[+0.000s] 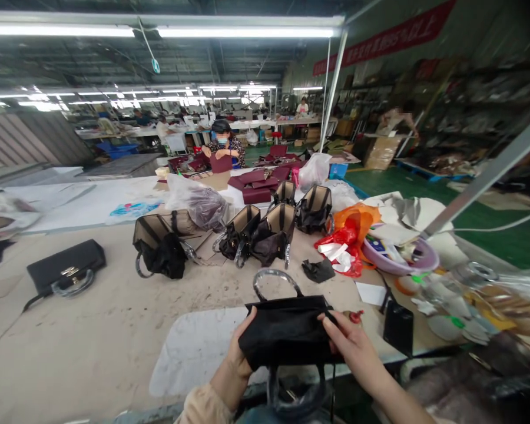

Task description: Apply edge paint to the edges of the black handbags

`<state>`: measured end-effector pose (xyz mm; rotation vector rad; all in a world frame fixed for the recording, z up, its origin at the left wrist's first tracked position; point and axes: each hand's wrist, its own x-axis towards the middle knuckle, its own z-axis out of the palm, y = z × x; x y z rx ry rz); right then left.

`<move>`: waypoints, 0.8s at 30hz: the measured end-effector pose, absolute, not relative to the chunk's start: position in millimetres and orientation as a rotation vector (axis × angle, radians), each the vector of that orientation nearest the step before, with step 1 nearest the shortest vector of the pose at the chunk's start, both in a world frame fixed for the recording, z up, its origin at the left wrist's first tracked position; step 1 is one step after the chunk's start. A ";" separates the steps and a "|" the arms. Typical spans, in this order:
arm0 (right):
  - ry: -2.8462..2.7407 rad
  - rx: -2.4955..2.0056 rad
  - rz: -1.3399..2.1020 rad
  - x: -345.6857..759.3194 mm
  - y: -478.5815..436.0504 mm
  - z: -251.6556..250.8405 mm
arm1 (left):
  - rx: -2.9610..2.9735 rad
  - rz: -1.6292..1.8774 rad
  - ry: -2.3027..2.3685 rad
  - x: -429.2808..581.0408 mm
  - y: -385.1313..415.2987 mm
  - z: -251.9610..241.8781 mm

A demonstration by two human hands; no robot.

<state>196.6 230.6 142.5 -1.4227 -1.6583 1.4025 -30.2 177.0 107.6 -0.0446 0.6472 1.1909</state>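
A black handbag (287,333) is between my two hands at the table's near edge. One plastic-wrapped handle (277,274) stands up on its far side, and another hangs toward me. My left hand (241,347) is closed around the bag's left end, its fingers partly hidden beneath. At the right end, my right hand (348,338) grips the bag's edge, thumb and fingertips on the black material. A white sheet (194,347) lies on the table to the left of the bag. A scrap of black material (318,270) rests beyond it.
Several open black bags with beige insides (276,229) stand ahead. A finished-looking black handbag (66,265) lies at the left. To the right are a purple basin (417,265), a red plastic bag (347,238) and a slanting metal post (481,176). A co-worker (223,144) handles maroon pieces across the table.
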 end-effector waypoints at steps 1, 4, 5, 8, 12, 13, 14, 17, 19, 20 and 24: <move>-1.741 -1.431 1.313 200.7 228.8 139.5 | -0.063 1.209 0.640 -29.8 174.3 113.0; -1.946 -1.415 1.116 203.8 224.3 130.4 | -0.073 1.173 0.574 -19.3 172.6 124.1; -1.981 -1.401 1.089 202.3 224.4 126.9 | -0.061 1.150 0.551 -13.2 174.0 126.6; -1.837 -1.347 1.198 197.0 233.6 114.7 | -0.014 1.085 0.520 5.5 181.4 131.1; -1.572 -1.305 1.427 199.7 254.7 102.9 | 0.110 1.058 0.654 7.6 184.9 130.7; -1.544 -1.292 1.470 202.1 258.0 101.8 | 0.165 1.054 0.743 1.7 181.9 129.4; -1.507 -1.275 1.509 204.6 259.8 101.5 | 0.223 1.044 0.845 -6.3 176.9 127.8; -1.409 -1.226 1.593 208.8 258.0 103.9 | 0.322 0.996 1.059 -34.6 151.9 121.6; -1.376 -1.196 1.619 206.6 254.2 107.3 | 0.186 0.892 0.949 -49.2 134.5 117.6; -1.380 -1.174 1.625 204.1 252.5 109.7 | 0.141 0.859 0.886 -53.8 128.4 115.7; -1.572 -1.024 1.638 190.0 249.5 124.0 | 0.064 0.800 0.664 -58.1 133.7 109.0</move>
